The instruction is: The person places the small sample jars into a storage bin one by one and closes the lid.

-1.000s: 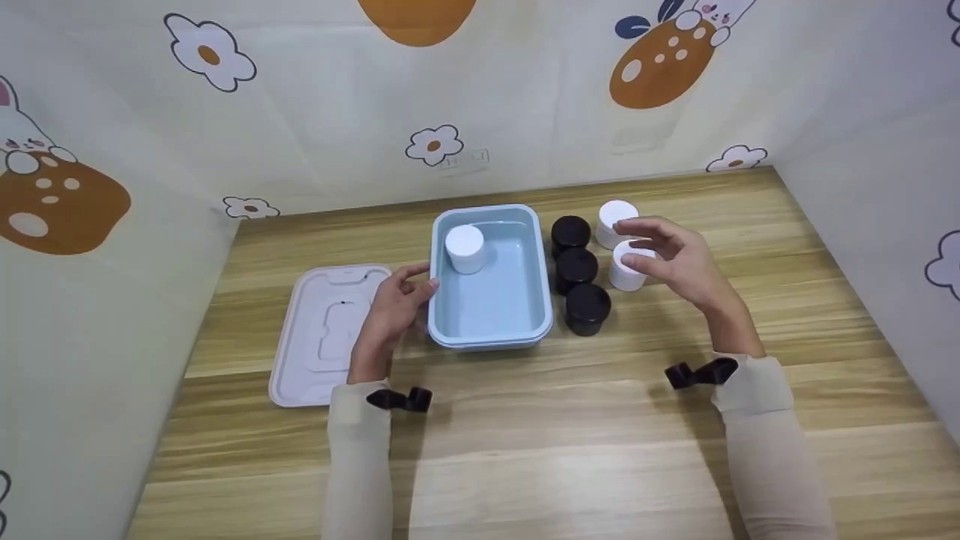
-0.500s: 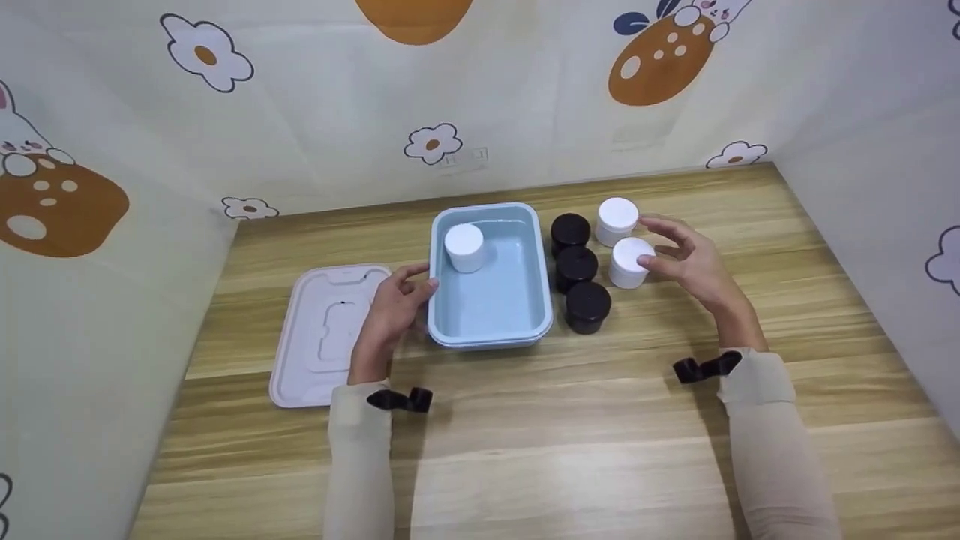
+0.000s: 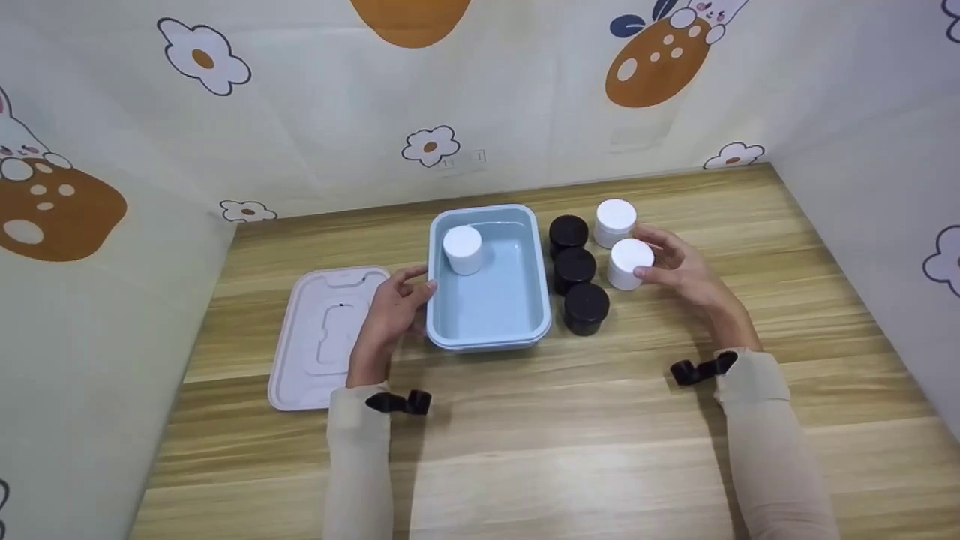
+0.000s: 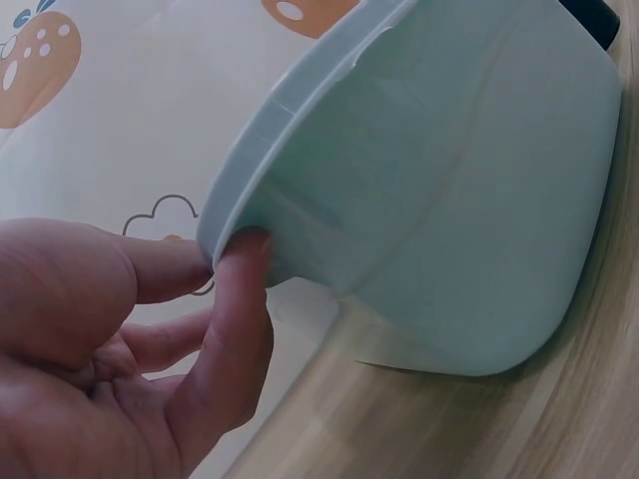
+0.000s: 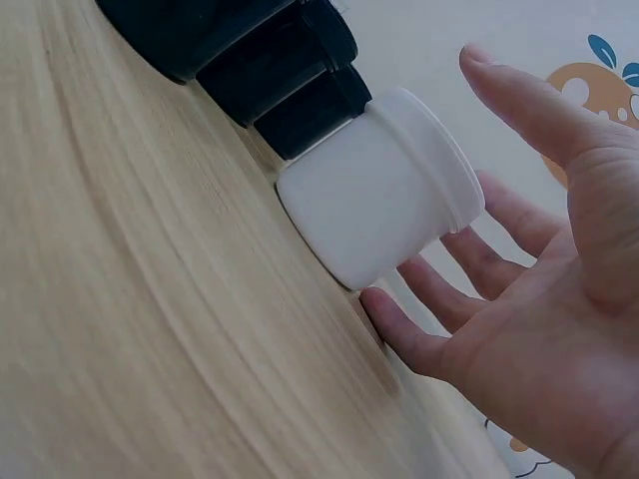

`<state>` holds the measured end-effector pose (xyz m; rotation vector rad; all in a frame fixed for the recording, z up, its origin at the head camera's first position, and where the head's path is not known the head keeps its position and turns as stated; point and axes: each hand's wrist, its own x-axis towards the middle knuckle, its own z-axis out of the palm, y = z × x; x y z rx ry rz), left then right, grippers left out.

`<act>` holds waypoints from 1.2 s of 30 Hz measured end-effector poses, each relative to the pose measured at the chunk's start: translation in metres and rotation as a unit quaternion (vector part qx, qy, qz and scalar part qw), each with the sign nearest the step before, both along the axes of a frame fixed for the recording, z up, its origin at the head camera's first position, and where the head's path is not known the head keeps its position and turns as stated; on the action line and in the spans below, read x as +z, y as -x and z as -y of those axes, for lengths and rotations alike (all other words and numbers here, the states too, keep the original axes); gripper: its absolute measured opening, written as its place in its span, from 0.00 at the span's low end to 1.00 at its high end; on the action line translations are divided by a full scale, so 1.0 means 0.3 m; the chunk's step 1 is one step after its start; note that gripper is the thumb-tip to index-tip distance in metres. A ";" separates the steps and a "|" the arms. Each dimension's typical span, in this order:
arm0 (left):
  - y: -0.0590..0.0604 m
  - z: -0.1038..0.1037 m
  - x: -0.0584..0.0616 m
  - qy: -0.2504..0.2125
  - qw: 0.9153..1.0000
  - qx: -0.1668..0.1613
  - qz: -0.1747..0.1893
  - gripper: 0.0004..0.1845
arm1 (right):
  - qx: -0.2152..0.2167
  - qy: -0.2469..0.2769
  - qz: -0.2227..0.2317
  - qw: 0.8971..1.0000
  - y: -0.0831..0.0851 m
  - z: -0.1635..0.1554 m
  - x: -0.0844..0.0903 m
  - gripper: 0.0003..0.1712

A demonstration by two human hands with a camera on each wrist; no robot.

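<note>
So the bench (image 3: 525, 450) is light striped wood, boxed in by cartoon-print walls. Sitting on it is a pale blue tub (image 3: 517, 315). Just left of the tub lies a flat white lid (image 3: 315, 337). Just right of the tub, three black jars (image 3: 574, 265) stand in a row, and past those, farther from the tub, two white jars (image 3: 628, 262), one behind the other.
</note>
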<state>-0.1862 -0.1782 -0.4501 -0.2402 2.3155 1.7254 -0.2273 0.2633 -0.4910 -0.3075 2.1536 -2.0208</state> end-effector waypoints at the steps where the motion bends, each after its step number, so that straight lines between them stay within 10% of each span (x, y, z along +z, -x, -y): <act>1: 0.000 -0.001 -0.001 0.001 1.000 -0.001 0.001 0.24 | 0.000 0.000 0.003 1.000 -0.001 0.001 -0.002 0.43; 14: 0.002 -0.005 -0.002 0.003 1.000 -0.001 0.007 0.24 | 0.017 -0.071 0.051 0.996 -0.001 0.023 -0.012 0.47; 36: 0.010 -0.024 -0.007 -0.001 0.999 0.025 -0.025 0.23 | -0.020 -0.018 0.048 0.999 0.002 0.023 -0.018 0.41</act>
